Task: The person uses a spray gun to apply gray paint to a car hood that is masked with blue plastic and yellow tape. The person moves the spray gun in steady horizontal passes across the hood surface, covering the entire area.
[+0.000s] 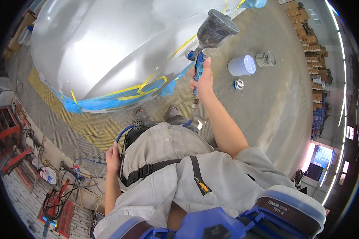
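Observation:
My right hand (204, 83) is wrapped round the handle of a spray gun (199, 61), which is held upright beside the car. A dark, paint-stained cup (216, 30) sits on top of the gun. At its base the gun meets a hose fitting, and a short blue length runs down behind my body. Low on the left, my left hand (113, 160) is closed on a blue air hose (123, 133) near my waist. The silver-grey car body panel (107, 47) lies ahead, its lower edge masked with blue film (103, 104) and yellow tape (139, 93).
On the floor at right stand a white bucket (242, 66), a clear container (266, 59) and a small open can (238, 84). Loose hoses (87, 159) and red metal equipment (62, 213) lie at left. Stacked boxes (315, 59) line the right wall. A respirator (211, 223) fills the lower edge.

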{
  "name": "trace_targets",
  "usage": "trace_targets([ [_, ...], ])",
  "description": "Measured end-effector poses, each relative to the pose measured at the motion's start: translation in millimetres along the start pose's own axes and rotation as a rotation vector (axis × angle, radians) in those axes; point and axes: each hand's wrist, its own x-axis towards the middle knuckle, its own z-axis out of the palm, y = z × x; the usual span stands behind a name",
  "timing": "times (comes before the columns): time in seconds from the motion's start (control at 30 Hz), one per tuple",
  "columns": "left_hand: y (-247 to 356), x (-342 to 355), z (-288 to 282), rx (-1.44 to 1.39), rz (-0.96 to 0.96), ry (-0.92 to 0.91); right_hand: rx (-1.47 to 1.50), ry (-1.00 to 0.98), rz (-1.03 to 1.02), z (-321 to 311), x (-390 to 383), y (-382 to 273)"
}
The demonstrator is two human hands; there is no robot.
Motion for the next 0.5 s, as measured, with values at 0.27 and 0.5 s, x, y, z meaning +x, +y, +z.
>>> trace_targets([
  [0.27,7,-7,43,0.012,0.044,0.001,-0.116,0.007,-0.089,-14,16,-18],
  [0.5,11,-36,107,0.092,0.0,0.132,-0.017,-0.406,0.19,-46,40,-25],
])
